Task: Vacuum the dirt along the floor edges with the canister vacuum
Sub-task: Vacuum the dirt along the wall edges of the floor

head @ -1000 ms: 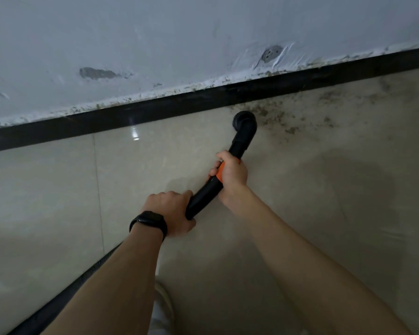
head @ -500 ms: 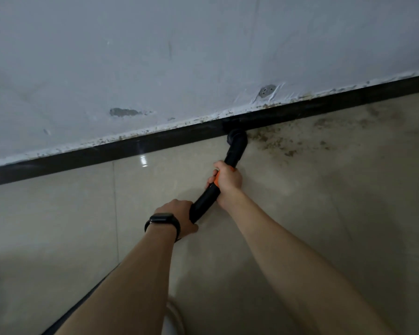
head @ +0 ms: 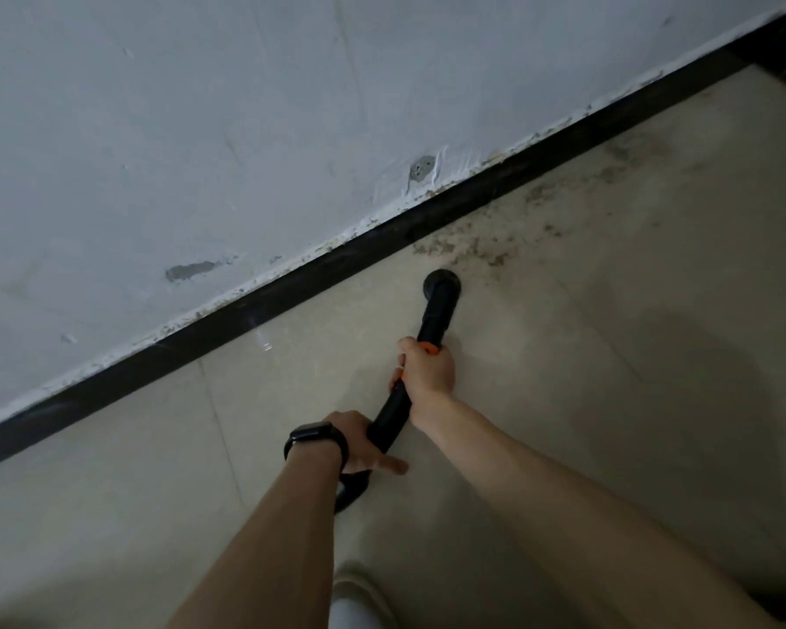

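Nozzle (head: 442,286) has backed off the black skirting (head: 291,283). Half a second ago it was tucked against it; now it sits on the tile just short of it, ahead of the right hand (head: 427,372).

That hand is wrapped round the wand (head: 436,320) at the orange collar (head: 431,348). Left hand (head: 359,440), the one with the watch (head: 316,442), grips the hose (head: 389,417) further back, index finger sticking out straight. Canister itself not in view.

Progress:
- **Done:** the floor strip along the skirting left of the hands looks clean.
- **Left:** the dirt patch (head: 468,247) starts just beyond the nozzle, between it and the skirting. More specks (head: 627,161) run on along the edge to the right of the hands.

My read: this wall is partly done, and the dirty stretch right of the nozzle still needs passes. The crumbly line on top of the skirting may need one too.
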Tool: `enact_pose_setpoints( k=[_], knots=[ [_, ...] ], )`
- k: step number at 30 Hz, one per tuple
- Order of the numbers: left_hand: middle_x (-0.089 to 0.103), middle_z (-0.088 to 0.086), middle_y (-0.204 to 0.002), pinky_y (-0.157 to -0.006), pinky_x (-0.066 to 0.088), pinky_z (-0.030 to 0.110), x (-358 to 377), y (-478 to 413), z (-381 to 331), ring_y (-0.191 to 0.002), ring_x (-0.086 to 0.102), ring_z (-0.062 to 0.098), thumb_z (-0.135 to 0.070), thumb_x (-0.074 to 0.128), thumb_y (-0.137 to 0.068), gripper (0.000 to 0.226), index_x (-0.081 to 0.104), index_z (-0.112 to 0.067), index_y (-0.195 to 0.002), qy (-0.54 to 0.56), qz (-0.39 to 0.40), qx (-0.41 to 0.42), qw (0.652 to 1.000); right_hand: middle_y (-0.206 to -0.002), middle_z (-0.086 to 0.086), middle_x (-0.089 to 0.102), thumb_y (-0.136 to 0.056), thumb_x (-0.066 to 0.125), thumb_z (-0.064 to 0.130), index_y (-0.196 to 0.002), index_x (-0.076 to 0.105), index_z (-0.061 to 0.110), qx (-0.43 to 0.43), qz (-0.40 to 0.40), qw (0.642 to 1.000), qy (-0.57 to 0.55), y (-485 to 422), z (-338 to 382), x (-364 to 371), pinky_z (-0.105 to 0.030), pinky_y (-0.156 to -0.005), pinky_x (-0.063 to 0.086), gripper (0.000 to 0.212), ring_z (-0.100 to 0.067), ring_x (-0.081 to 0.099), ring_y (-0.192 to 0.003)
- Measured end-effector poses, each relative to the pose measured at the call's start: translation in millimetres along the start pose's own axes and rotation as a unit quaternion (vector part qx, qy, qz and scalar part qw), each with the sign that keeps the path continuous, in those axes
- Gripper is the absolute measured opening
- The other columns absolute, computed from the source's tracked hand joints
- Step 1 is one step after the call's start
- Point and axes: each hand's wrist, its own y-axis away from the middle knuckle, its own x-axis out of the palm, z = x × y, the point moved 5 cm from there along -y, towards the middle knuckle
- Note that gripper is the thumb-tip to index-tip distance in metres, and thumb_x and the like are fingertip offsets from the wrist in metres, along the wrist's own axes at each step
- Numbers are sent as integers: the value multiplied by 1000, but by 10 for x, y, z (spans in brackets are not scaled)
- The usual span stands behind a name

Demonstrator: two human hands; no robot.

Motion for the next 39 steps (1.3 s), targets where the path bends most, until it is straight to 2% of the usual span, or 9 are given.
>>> enact_pose_setpoints(
  k=[3,6,9,13,17,23,29,34,39],
  knots=[
    [67,-5,-94,-71,54,31,24,77,-135,-82,64,15,-77,78,-51,83,62,-28,-116,-40,22,-5,999,-69,-3,58,-92,68,13,-104,57,8,-4,-33,998,-51,95,-17,-268,-27,-45,49,17,-12,49,-41],
    [66,-2,-100,-83,55,36,-2,107,-297,-89,64,19,-72,77,-59,79,61,-26,-121,-88,5,8,996,-67,-1,57,-92,70,15,-110,59,9,2,-56,995,-86,110,53,-436,-27,-47,49,22,-11,48,-40],
    [66,-2,-97,-82,54,35,-20,89,-425,-87,63,19,-67,78,-64,70,62,-26,-118,-91,-24,25,995,-65,-1,55,-93,69,16,-112,59,9,6,-58,993,-101,83,164,-494,-28,-46,48,23,-12,46,-39],
    [64,-5,-85,-70,50,31,-36,40,-482,-77,62,16,-66,78,-64,59,64,-28,-106,-92,-59,39,993,-57,2,53,-93,69,16,-108,59,9,18,-43,992,-118,24,226,-523,-28,-46,45,19,-14,44,-39],
    [61,-9,-79,-64,46,29,0,-9,-454,-70,59,11,-63,81,-62,48,58,-35,-92,-87,-83,39,992,-54,3,52,-93,69,15,-106,58,11,29,-36,991,-122,-14,213,-536,-28,-47,45,17,-14,44,-39],
    [58,-11,-80,-71,51,30,8,-21,-390,-77,60,14,-46,85,-64,53,63,-31,-109,-76,-107,46,990,-52,3,52,-91,67,12,-107,56,12,28,-22,993,-111,-63,205,-506,-28,-46,46,19,-14,43,-38],
    [53,-11,-74,-57,40,27,-12,39,-409,-65,53,9,-44,81,-72,44,62,-29,-108,-87,-149,53,984,-57,2,53,-90,68,12,-108,57,11,29,-7,995,-90,-121,202,-437,-27,-46,46,21,-15,45,-41],
    [54,-9,-77,-56,39,27,30,47,-332,-66,53,9,-47,78,-76,39,59,-29,-104,-71,-156,43,984,-56,2,54,-89,68,12,-114,58,8,37,21,996,-72,-148,187,-327,-28,-47,48,27,-14,46,-42],
    [56,-8,-78,-55,42,27,30,28,-209,-67,57,10,-52,73,-77,35,55,-30,-97,-53,-178,43,982,-54,3,53,-89,68,11,-100,57,10,42,50,996,-56,-179,189,-168,-28,-47,48,15,-14,46,-42]
  ],
)
